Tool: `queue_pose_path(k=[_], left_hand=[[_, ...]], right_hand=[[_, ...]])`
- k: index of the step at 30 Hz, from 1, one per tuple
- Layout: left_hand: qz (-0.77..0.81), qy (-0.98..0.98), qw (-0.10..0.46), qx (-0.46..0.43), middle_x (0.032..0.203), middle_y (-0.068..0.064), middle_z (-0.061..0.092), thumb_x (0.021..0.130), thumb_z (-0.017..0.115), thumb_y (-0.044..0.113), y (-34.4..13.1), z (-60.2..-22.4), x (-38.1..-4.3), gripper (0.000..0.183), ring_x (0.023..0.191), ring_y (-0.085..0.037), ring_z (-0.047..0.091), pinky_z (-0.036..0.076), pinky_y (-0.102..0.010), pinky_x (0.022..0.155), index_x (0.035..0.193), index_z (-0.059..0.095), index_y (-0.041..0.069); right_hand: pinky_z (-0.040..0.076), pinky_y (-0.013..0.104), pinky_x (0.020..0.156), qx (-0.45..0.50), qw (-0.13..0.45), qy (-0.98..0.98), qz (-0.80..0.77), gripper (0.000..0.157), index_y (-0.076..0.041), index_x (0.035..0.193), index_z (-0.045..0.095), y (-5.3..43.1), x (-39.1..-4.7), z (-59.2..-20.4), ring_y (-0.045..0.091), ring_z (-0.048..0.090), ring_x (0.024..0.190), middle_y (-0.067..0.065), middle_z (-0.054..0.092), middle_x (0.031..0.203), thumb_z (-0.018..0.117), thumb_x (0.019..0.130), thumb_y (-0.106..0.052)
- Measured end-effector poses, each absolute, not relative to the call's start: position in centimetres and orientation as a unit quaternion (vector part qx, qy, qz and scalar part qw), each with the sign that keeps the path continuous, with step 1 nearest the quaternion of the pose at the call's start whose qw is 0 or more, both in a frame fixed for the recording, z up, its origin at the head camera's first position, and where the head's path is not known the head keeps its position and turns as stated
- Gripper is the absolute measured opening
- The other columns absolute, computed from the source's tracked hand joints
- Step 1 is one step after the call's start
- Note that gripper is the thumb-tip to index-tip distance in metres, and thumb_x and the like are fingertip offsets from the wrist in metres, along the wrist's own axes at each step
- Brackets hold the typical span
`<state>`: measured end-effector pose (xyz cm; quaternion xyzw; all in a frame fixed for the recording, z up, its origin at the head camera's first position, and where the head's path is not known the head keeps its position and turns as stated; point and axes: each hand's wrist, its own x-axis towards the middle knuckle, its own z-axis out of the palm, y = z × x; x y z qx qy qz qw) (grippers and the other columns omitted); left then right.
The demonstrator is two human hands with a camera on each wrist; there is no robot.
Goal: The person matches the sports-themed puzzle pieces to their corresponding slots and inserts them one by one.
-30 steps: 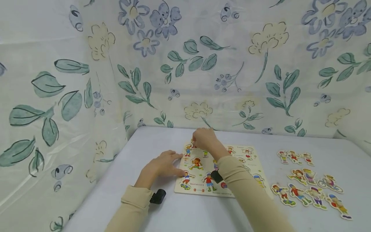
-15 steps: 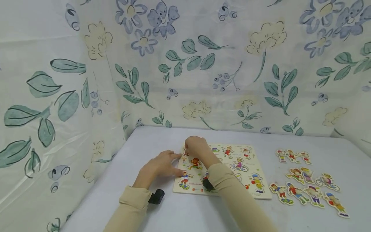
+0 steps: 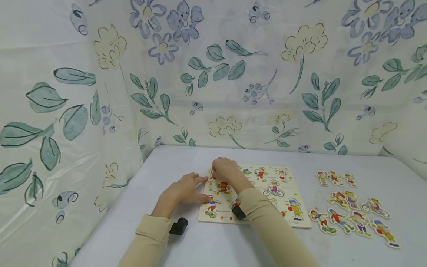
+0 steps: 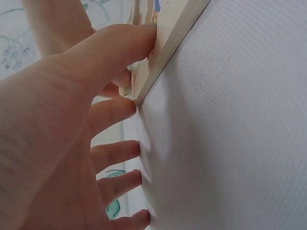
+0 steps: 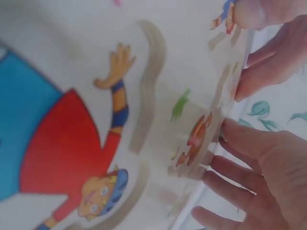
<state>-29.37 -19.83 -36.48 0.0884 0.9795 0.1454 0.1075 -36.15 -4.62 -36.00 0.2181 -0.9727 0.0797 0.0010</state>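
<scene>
A flat wooden puzzle board [image 3: 290,193] printed with children doing sports lies on the white table. My left hand [image 3: 186,190] is at its left side, fingers spread; in the left wrist view the thumb [image 4: 136,40] rests on the board and the fingertips are near its edge and the tabletop. At the board's far left corner, my right hand [image 3: 227,172] pinches a small puzzle piece [image 3: 211,172], mostly hidden by the fingers. Printed figures near that hand include a runner [image 3: 223,187] and a skateboarder [image 3: 211,207].
Several loose cut-out figure pieces lie right of the board, among them a cyclist [image 3: 375,207], a skateboarder piece [image 3: 323,221] and a ball player [image 3: 385,233]. A floral curtain [image 3: 253,74] hangs behind and left of the table [image 3: 186,157].
My right hand has come down and nearer from above the board's far edge to its far left corner, settling there over the last half second. The left hand has stayed at the board's side.
</scene>
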Motion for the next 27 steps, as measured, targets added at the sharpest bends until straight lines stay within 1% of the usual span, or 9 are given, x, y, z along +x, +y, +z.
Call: queue_pose_path(k=[3,10,19,27], left_hand=[[0.15,0.979,0.109,0.086,0.156,-0.015,0.037,0.082,0.076,0.046,-19.6,-36.5,-29.5,0.076,0.143,-0.038,0.033,0.035,-0.065,0.108,0.147,0.049,0.019],[0.146,0.979,0.109,0.091,0.155,-0.017,0.037,0.081,0.077,0.047,-19.9,-36.4,-29.5,0.077,0.143,-0.04,0.033,0.036,-0.067,0.106,0.147,0.049,0.018],[0.15,0.978,0.113,0.093,0.156,-0.017,0.035,0.082,0.075,0.046,-19.8,-36.4,-29.8,0.077,0.143,-0.041,0.031,0.035,-0.068,0.106,0.149,0.047,0.019],[0.144,0.977,0.12,0.101,0.155,-0.019,0.035,0.083,0.074,0.048,-19.8,-36.6,-30.1,0.079,0.143,-0.042,0.031,0.035,-0.068,0.106,0.149,0.046,0.016]], right_hand=[[0.054,0.043,0.087,0.215,-0.009,-0.973,0.082,0.017,-0.01,0.102,0.071,-4.3,-36.0,-35.8,0.018,0.062,0.088,0.001,0.066,0.098,0.07,0.093,-0.025],[0.054,0.043,0.089,0.217,-0.013,-0.973,0.079,0.022,-0.01,0.107,0.072,-4.4,-35.9,-35.9,0.019,0.063,0.094,0.001,0.067,0.102,0.07,0.093,-0.028],[0.053,0.042,0.092,0.228,-0.005,-0.972,0.053,0.024,-0.013,0.115,0.068,-3.8,-35.7,-36.0,0.018,0.065,0.101,0.0,0.067,0.109,0.064,0.097,-0.028],[0.054,0.041,0.093,0.233,-0.013,-0.971,0.052,0.027,-0.015,0.122,0.069,-2.9,-35.4,-36.2,0.018,0.064,0.105,0.001,0.066,0.116,0.059,0.099,-0.027]])
